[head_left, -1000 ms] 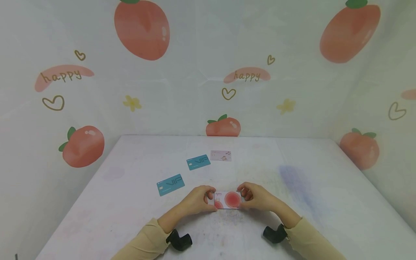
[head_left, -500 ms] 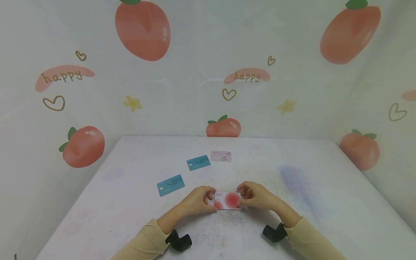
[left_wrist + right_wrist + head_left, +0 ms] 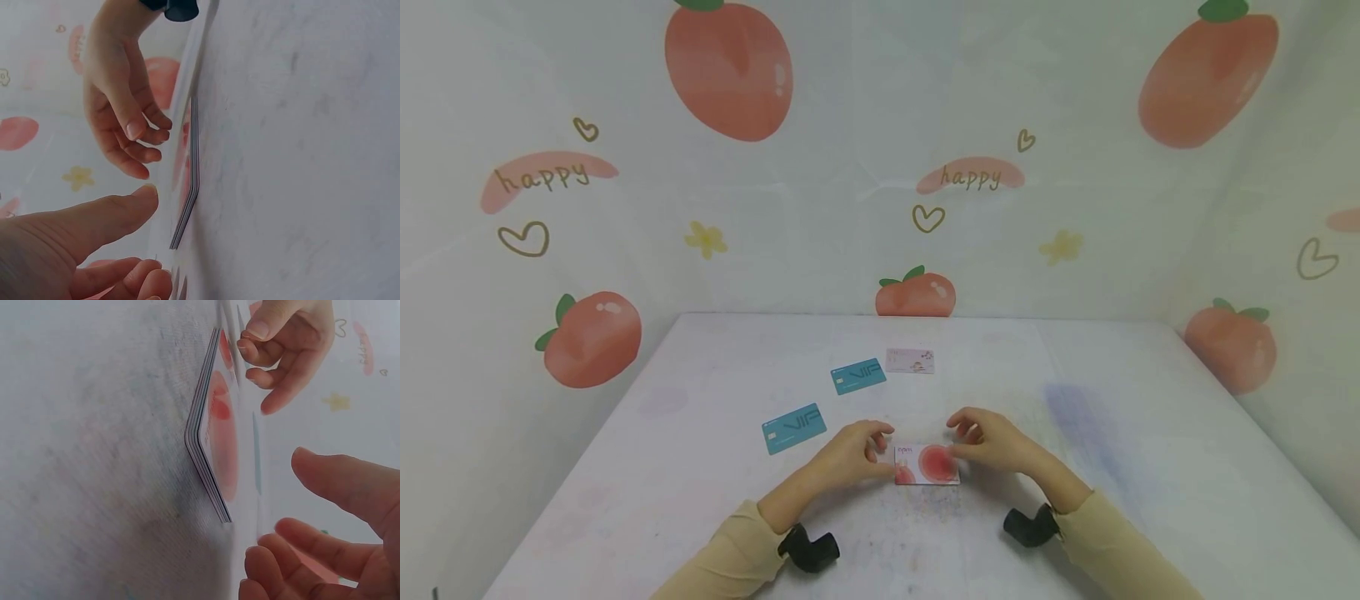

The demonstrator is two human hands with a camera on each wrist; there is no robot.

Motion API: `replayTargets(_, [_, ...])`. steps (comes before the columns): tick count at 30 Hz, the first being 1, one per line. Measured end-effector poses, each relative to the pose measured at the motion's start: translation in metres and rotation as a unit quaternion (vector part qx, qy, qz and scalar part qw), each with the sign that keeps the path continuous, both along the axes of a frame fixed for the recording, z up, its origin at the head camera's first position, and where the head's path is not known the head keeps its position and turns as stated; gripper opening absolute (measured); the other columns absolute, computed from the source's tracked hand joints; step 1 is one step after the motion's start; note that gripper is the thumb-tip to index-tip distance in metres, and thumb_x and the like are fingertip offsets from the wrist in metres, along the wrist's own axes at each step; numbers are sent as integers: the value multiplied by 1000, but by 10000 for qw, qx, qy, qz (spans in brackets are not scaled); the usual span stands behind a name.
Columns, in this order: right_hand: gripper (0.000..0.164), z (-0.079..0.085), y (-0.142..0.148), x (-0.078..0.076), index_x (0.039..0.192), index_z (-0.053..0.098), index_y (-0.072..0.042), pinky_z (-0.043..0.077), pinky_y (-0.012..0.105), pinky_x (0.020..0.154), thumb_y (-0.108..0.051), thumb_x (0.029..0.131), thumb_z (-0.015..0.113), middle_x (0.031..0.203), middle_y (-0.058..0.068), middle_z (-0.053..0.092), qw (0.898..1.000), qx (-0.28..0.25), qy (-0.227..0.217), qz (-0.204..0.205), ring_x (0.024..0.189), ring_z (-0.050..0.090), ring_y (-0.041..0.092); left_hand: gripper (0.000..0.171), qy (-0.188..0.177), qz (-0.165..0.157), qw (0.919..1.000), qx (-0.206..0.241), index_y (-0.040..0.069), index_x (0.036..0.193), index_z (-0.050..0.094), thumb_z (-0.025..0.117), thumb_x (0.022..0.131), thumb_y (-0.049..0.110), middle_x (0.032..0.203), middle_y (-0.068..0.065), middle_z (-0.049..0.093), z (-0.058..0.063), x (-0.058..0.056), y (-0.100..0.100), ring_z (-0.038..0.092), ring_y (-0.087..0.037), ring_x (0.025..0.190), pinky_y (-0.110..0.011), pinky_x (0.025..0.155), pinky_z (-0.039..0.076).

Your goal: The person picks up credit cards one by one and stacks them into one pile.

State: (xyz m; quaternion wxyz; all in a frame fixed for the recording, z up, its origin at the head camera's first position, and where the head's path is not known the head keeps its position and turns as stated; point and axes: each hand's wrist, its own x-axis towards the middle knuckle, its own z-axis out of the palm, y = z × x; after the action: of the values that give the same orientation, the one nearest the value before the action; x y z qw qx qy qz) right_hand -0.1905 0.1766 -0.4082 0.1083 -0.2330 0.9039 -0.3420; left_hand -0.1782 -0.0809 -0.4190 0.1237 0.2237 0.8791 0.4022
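Observation:
A small neat stack of cards (image 3: 927, 464) lies flat on the table, its top card white with a large red circle. In the right wrist view the layered edges of the stack (image 3: 200, 437) show evenly lined up. My left hand (image 3: 853, 452) hovers just left of the stack, fingers loosely bent and apart from it. On the other side my right hand (image 3: 996, 440) is held above the stack's right end, thumb and fingers spread with nothing between them. The left wrist view shows the stack (image 3: 194, 150) edge-on beside both hands.
Two teal VIP cards, a nearer card (image 3: 794, 428) and a farther card (image 3: 858, 377), lie left of and beyond the stack. A pale pink card (image 3: 910, 361) lies at the back of the white table (image 3: 1150, 375). A fruit-printed cloth (image 3: 850, 100) hangs behind.
Both hands have let go of the stack of cards and lifted slightly up and away from its ends. The stack stays in place; the other cards have not moved.

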Motion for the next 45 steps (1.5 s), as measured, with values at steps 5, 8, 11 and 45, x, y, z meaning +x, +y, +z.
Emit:
replayTargets(5, [36, 1, 0, -8, 106, 58, 0, 48, 26, 69, -22, 81, 70, 92, 9, 61, 9999, -79, -53, -77, 80, 58, 15, 52, -100, 154, 9998, 58, -2, 122, 56, 75, 77, 17, 94, -10, 60, 1, -7, -3, 51, -13, 73, -16, 60, 44])
replayTargets(8, [35, 0, -1, -12, 107, 58, -1, 48, 27, 69, -23, 82, 70, 92, 8, 61, 9996, -62, -168, -197, 81, 57, 16, 51, -55, 271, 9996, 48, 0, 121, 57, 75, 77, 19, 94, -9, 60, -1, -14, -5, 50, -13, 73, -18, 60, 43])
replayTargets(11, [34, 0, -2, -17, 106, 59, -2, 49, 28, 70, -23, 82, 70, 91, 7, 61, 9992, -52, -242, -326, 81, 57, 16, 49, 34, 389, 9992, 7, 1, 120, 57, 75, 78, 19, 94, -7, 59, -5, -23, -5, 50, -12, 73, -18, 60, 43])
replayTargets(45, [36, -11, -12, -105, 111, 57, 0, 44, 25, 70, -16, 82, 70, 97, 15, 60, 9867, -49, -611, -1507, 83, 53, 20, 44, 94, 1588, 9873, 36, -1, 121, 57, 67, 84, 20, 101, -13, 63, 7, -98, 5, 55, -19, 84, -25, 68, 45])
